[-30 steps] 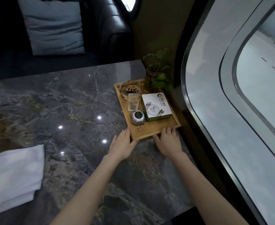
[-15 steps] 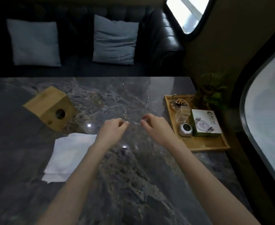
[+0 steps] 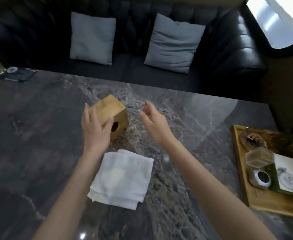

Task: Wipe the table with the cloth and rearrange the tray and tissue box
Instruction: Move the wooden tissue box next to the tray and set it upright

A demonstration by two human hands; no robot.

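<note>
A wooden cube tissue box point(image 3: 112, 110) with a round hole in its near face lies on the dark marble table point(image 3: 194, 118). My left hand point(image 3: 94, 129) rests on the box's left side and top, fingers spread over it. Open in the air just right of the box, my right hand point(image 3: 152, 121) does not touch it. A folded white cloth point(image 3: 123, 177) lies on the table just in front of the box, between my forearms. The wooden tray point(image 3: 246, 196) sits at the table's right edge.
The tray holds an ashtray point(image 3: 252, 138), a clear glass point(image 3: 259, 158), a small grey hexagonal device point(image 3: 261, 177) and a white-and-green box point(image 3: 291, 177). A black sofa with two grey cushions point(image 3: 173, 44) stands behind the table. A dark card point(image 3: 17, 75) lies at the far left.
Both hands left the tray's front edge and swung left across the table. My left hand now lies on the tissue box; my right hand has opened beside it. The view turned left.
</note>
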